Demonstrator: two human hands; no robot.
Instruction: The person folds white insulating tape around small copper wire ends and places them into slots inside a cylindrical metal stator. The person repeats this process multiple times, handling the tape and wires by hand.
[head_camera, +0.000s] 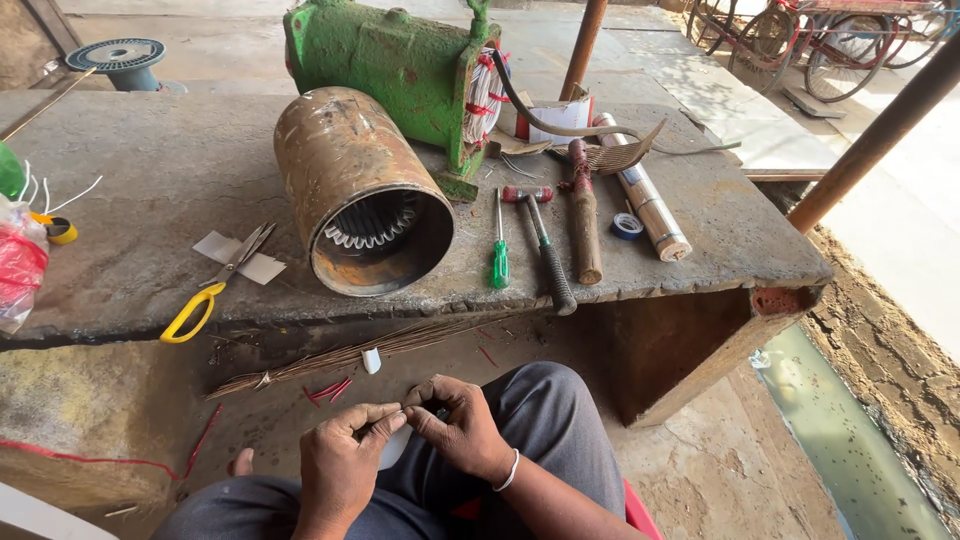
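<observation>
My left hand (345, 455) and my right hand (455, 425) meet over my lap at the bottom of the head view. Both pinch a small white strip (396, 446), which looks like paper or plastic, between thumb and fingers. Most of the strip is hidden by my fingers. A white band circles my right wrist. In front of me a rusty cylindrical motor stator (362, 190) lies on its side on the stone slab (150, 180), with its open end and inner slots facing me.
On the slab lie yellow-handled scissors (205, 295), white paper pieces (245, 255), a green screwdriver (499, 250), a hammer (545, 245), a wooden-handled tool (585, 215), a tape roll (627, 226) and a metal tube (650, 205). A green motor housing (385, 60) stands behind. Copper wire strands (340, 355) lie below the slab's edge.
</observation>
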